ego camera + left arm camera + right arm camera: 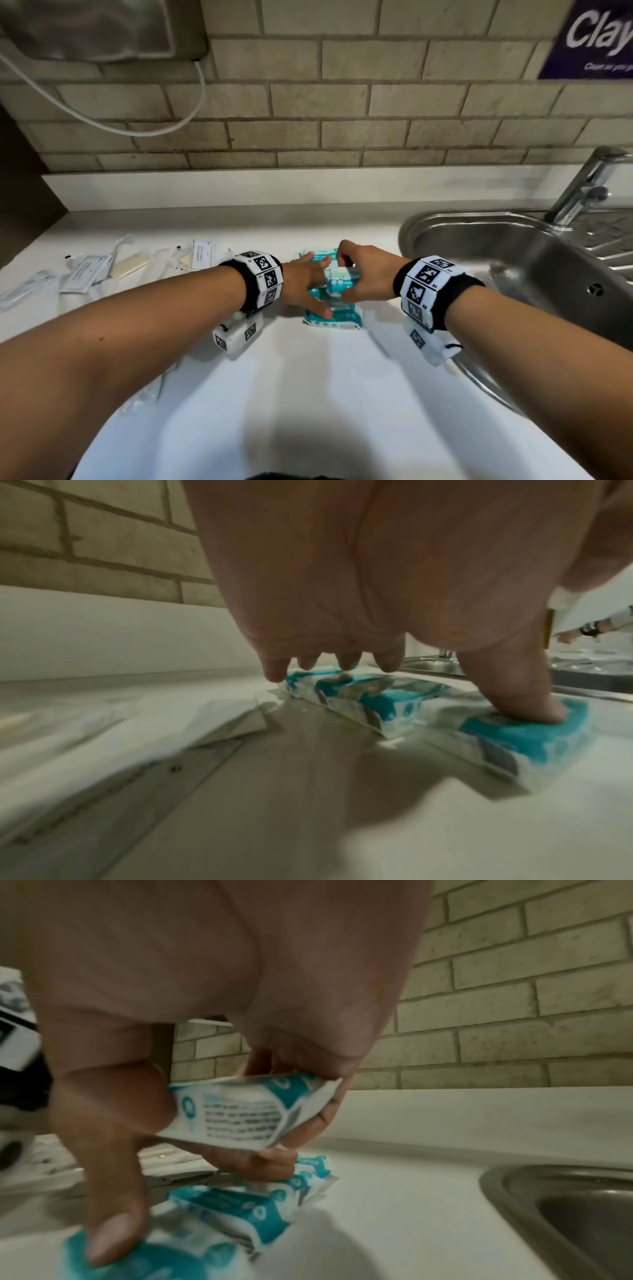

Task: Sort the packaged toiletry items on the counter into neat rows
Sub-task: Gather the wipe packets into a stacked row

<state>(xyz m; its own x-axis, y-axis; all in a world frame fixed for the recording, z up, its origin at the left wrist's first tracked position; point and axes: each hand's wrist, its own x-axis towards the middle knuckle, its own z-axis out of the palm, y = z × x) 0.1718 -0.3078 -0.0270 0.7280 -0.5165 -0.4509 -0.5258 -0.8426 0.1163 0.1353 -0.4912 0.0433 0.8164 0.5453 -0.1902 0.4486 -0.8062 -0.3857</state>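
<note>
Several teal-and-white wipe packets lie in a column on the white counter (pixel 308 394), beside the sink. My left hand (pixel 308 284) is spread flat over them, its thumb (pixel 527 704) pressing the nearest packet (pixel 342 317) and its fingertips reaching the far packet (pixel 320 256). My right hand (pixel 359 274) is curled just right of the left one. It pinches one teal packet (pixel 240 1112) between thumb and fingers, lifted a little above the packets on the counter (pixel 240 1210).
A steel sink (pixel 445 219) with a tap (pixel 582 192) lies close on the right. White sachets (pixel 85 270) and clear-wrapped items sit in a loose group at the left. Another clear wrapper (pixel 150 390) lies under my left forearm. A brick wall backs the counter.
</note>
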